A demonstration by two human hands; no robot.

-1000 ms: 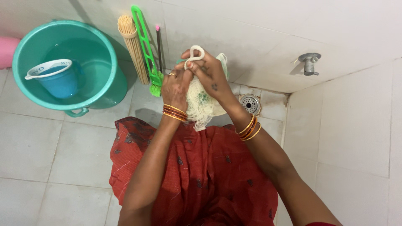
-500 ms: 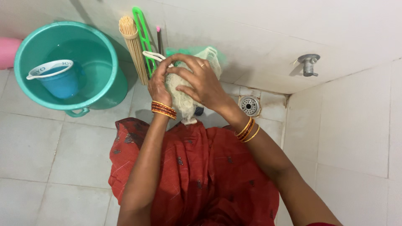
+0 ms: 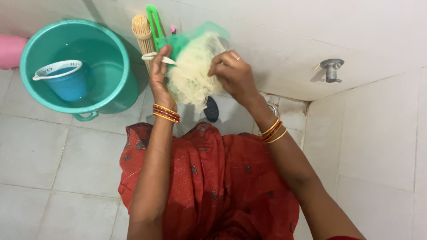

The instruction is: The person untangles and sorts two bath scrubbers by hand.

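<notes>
**Mesh scrubber held up between two hands**

A teal bucket (image 3: 111,62) with a blue mug (image 3: 62,80) is seen at the floor's far left corner. The scrubber's cord is pinched by the left hand (image 3: 158,78); the cream-and-green mesh scrubber (image 3: 192,73) is gripped by the closed right hand (image 3: 232,73), near the wall.

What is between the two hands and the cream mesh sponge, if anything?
Nothing visible. The left hand grips the cream mesh sponge on its left side, with the white cord loop across its fingers. The right hand pinches the sponge's right edge. Both hands touch it directly, held above the tiled floor.
</notes>
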